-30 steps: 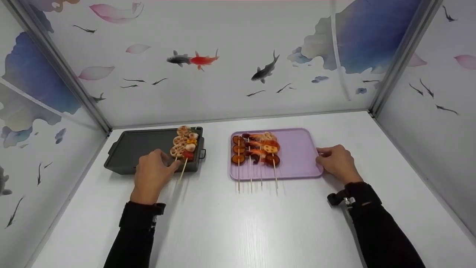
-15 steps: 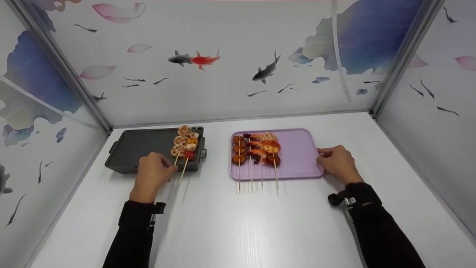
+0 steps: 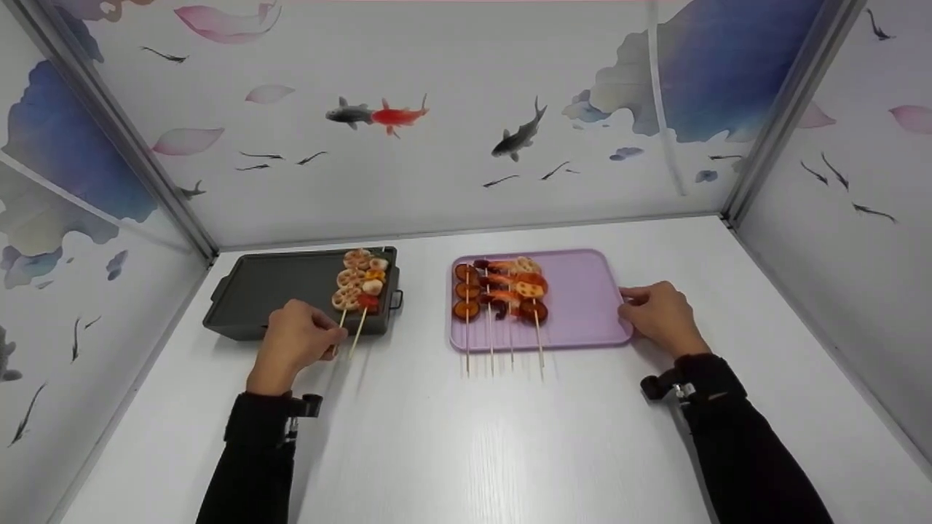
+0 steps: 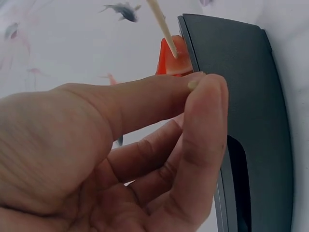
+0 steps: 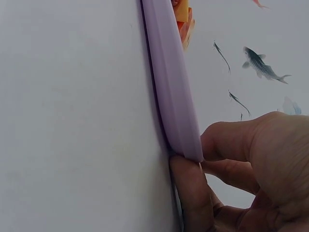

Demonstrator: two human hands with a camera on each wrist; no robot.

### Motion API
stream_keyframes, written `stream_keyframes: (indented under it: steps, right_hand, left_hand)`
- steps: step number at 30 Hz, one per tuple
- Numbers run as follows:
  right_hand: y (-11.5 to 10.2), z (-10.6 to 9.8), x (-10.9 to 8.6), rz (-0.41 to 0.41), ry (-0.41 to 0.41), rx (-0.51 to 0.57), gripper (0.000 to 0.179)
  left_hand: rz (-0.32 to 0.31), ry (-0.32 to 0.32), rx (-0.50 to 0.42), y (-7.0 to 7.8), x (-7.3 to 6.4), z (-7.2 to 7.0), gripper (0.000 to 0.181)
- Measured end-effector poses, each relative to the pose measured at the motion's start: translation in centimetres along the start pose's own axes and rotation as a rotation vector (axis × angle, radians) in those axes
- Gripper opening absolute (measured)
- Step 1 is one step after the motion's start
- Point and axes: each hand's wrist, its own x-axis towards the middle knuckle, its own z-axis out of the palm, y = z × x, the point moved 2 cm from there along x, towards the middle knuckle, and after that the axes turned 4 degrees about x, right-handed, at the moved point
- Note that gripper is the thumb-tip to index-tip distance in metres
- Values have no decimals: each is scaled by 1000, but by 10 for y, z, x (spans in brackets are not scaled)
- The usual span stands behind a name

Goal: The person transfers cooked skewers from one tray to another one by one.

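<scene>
My left hand (image 3: 297,336) pinches the stick end of a lotus root skewer (image 3: 349,279) between thumb and forefinger, at the front of a dark grill pan (image 3: 291,273). In the left wrist view the stick's pale tip (image 4: 193,85) peeks out between the fingertips. Right of it on the pan lies a mixed vegetable skewer (image 3: 373,286) with a red piece lowest and its stick over the front edge. My right hand (image 3: 662,316) grips the right edge of a purple tray (image 3: 582,298), thumb on the rim in the right wrist view.
Several skewers lie on the tray's left half: brown round slices (image 3: 467,292), shrimp (image 3: 502,280) and a mixed one (image 3: 534,291). Their sticks poke past the front rim. White panels printed with fish enclose the white table (image 3: 466,437) at the back and both sides.
My left hand and wrist have shifted slightly left and toward me, with the lotus root skewer moving a little left. My right hand keeps its place at the tray.
</scene>
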Motion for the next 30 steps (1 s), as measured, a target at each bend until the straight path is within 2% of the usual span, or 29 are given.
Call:
stream_keyframes:
  steps: [12, 24, 30]
  right_hand:
    - [0, -1, -1, -20, 16, -39, 41]
    - [1, 1, -1, -45, 24, -30, 42]
    - [0, 0, -2, -35, 23, -30, 41]
  left_hand:
    - [0, 33, -22, -2, 2, -1, 16]
    - [51, 127, 7, -1, -2, -7, 16]
    - [51, 130, -45, 4, -4, -7, 19]
